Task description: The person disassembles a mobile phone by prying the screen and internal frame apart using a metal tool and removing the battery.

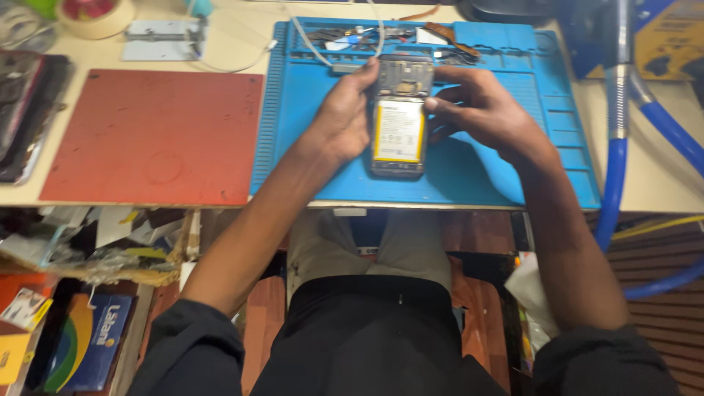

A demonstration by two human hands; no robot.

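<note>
Two hands, both on one opened phone (398,117). Left hand (345,117) wrapped around the phone's left edge, fingertips curled over the top corner, so closed on it. Right hand (477,110) coming in from the other side, thumb pressed against the right edge about where the battery starts, other fingers spread out loosely behind. Holding it rather than pinching hard, far as can be told.

Phone sitting right between the two hands, back cover off, one yellow battery (399,130) showing in the lower half and dark board stuff in the upper half. Long axis running straight away from the body, battery end nearer, board end farther. Lower end looks like it's resting on the mat, upper end maybe lifted a bit, can't really tell.

Under both hands: one blue work mat (506,176) with ribbed edges and little compartments along its far side. Beyond the fingertips, a bunch of small parts and one white cable (308,40) in those compartments, too blurry to count.

Off past the left hand: one red square mat (154,136), flat on the table (645,183). Farther out that way, one roll of tape (95,15) and one small grey metal fixture (161,37). Past the right hand, blue hoses (612,176) hanging down off the table edge.
</note>
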